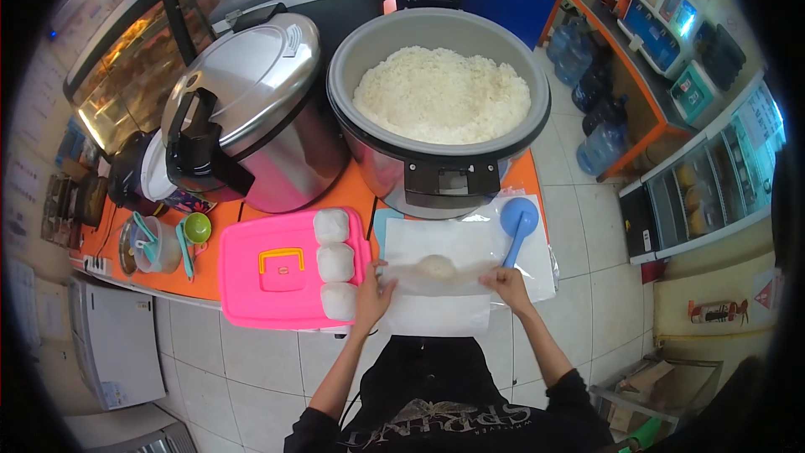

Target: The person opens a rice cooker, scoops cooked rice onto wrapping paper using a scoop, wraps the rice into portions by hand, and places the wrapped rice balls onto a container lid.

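A small mound of cooked rice [437,266] lies on a white paper sheet [436,310] spread on the orange counter [201,281]. My left hand [371,294] grips the sheet's left edge, and my right hand [506,284] grips its right edge, folding the paper up around the rice. Three wrapped white rice parcels [335,262] rest in a column on a pink box lid [272,273] just left of my left hand. A blue rice scoop [519,222] lies beside my right hand. Behind the sheet stands a big open rice cooker [438,101] full of white rice.
A second, closed steel cooker [247,113] stands at the back left. A clear tub with a green cup and teal utensils [168,239] sits at the counter's left. Water jugs [599,109] stand on the tiled floor to the right, near display cabinets [713,176].
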Tool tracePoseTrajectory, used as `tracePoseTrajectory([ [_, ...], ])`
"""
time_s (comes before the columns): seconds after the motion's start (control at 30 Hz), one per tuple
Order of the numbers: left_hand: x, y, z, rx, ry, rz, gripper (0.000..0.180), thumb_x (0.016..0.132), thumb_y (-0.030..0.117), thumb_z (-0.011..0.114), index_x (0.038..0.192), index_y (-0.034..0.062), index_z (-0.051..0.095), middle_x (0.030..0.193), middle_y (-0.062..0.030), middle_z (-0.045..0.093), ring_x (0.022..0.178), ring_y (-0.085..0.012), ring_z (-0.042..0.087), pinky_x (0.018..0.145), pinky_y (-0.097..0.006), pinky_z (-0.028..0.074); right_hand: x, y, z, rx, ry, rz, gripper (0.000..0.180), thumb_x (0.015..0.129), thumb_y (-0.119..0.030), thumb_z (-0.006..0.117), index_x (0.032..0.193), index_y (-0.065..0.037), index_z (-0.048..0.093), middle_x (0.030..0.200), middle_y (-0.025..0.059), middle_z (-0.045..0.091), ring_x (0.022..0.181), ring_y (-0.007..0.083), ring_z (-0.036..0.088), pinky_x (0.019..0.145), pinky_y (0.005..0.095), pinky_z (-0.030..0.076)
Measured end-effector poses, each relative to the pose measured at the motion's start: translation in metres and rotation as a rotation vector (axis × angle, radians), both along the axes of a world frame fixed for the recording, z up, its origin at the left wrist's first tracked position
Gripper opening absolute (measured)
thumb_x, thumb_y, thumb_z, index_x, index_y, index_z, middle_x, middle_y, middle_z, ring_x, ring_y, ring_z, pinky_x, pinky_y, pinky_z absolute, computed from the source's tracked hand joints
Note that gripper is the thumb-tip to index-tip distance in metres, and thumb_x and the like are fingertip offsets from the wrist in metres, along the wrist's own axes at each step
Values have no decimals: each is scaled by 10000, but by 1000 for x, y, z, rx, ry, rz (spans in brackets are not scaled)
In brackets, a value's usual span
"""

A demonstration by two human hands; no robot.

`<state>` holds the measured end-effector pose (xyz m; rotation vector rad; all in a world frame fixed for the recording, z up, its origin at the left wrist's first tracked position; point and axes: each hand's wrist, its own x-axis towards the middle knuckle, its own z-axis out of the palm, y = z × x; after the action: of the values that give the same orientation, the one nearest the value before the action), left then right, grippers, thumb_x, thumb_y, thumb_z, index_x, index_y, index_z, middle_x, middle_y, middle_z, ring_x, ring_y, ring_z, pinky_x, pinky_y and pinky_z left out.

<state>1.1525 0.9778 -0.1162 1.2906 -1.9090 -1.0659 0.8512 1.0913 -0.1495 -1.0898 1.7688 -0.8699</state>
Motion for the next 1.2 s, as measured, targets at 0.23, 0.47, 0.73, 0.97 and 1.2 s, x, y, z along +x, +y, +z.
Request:
tracePoseTrajectory([
  [0.23, -39, 27, -30, -142, -493, 7, 198, 797, 44, 482, 988, 56, 533, 840, -146, 515, 748, -317, 579, 631, -448, 466, 40, -20, -6, -417, 513, -67, 84, 705, -12, 608, 717, -89, 576, 596, 70, 456, 511, 253, 469, 502, 381, 388],
  [0.47, 14, 63, -11, 592, -323, 81, 173, 767, 150, 642, 789, -20, 618, 674, -136, 607, 590, -252, 616, 539, -322, 460, 80, -14, 46, -300, 568, -56, 83, 747, 5, 556, 800, -53, 579, 732, 156, 543, 738, 337, 533, 661, 405, 425],
  [0.73, -7, 23, -31, -136, -85, -27, 568, 678, 53, 667, 1157, 3, 366, 996, -172, 550, 882, -260, 579, 722, -366, 457, 67, -52, 36, -16, 329, -96, 173, 743, 49, 482, 875, -42, 548, 881, 168, 606, 944, 313, 565, 777, 407, 438],
  [0.97, -52, -39, 8, -138, 9, 264, 485, 690, 81, 658, 1096, -5, 407, 1020, -179, 491, 910, -327, 481, 795, -434, 369, 76, -144, 56, -478, 706, 582, 515, 676, 30, 539, 1159, -146, 509, 1108, 152, 571, 1015, 299, 545, 876, 456, 408],
  [1.2, -83, 57, -22, 67, -275, 406, 595, 608, 317, 747, 1002, 9, 425, 1045, -135, 458, 1037, -326, 406, 859, -449, 285, 30, -114, 54, -240, 640, 649, 291, 723, -54, 541, 982, -128, 652, 811, 90, 644, 817, 268, 591, 738, 378, 478],
])
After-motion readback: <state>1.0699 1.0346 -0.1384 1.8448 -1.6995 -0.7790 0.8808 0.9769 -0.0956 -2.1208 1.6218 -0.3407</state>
